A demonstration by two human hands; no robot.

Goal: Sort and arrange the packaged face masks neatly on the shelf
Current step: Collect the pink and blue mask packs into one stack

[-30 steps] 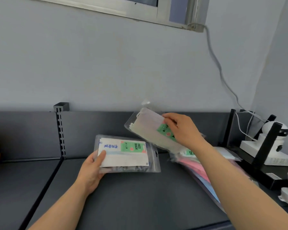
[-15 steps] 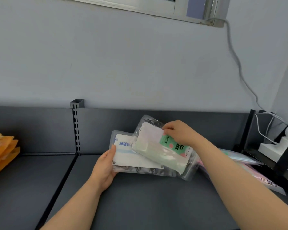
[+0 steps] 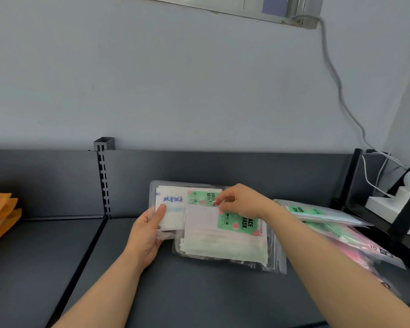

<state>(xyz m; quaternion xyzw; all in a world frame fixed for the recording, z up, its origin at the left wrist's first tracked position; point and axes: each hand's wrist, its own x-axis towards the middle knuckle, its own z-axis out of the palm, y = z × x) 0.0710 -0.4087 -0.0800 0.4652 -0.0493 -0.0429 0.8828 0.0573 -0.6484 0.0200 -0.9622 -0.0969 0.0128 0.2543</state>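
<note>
We record the left hand [image 3: 147, 235] and right hand [image 3: 242, 203] as bare. The left forearm [image 3: 100, 292] and right forearm [image 3: 329, 268] are likewise uncovered from wrist to lower frame edge.

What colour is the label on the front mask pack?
The label is green with pink dots and dark lettering; head view.

The front mask pack [image 3: 223, 242] has a green label [image 3: 237, 224] reading "ACE MASK.", its first letter hidden under the right hand [image 3: 242, 204]. The back mask pack [image 3: 171, 209] shows blue Chinese characters and "FA" over "M". A pink pack [image 3: 374, 250] at the right shows "10".
</note>
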